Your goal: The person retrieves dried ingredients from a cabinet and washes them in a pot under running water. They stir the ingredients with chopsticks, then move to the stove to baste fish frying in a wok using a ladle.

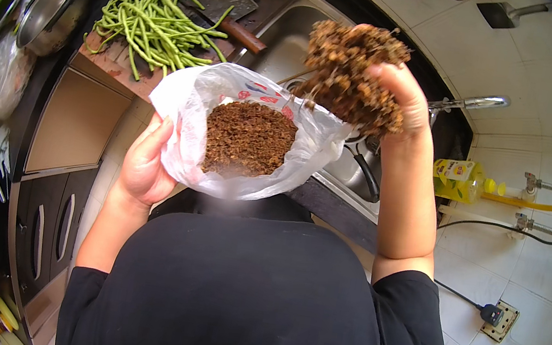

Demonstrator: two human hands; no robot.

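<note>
My left hand (149,161) grips the left side of a white plastic bag (182,158), with the thumb near its rim. The bag's mouth is spread wide, and crumbly dark-brown dried bits (249,140) show inside. Raised to the bag's right, my right hand (405,95) is closed around a big clump of brown dried shredded plant matter, like dried vegetable (351,73). Loose strands hang from the clump, which is above the sink and partly over the bag's right rim. Most of the right fingers are hidden behind it.
Long green beans (152,22) are heaped on the counter beside a wooden-handled cleaver (226,1). A steel sink (289,39) with a faucet (475,102) lies beyond the bag. A black-handled pan (365,171) is in the sink. A yellow bottle (457,179) stands at right.
</note>
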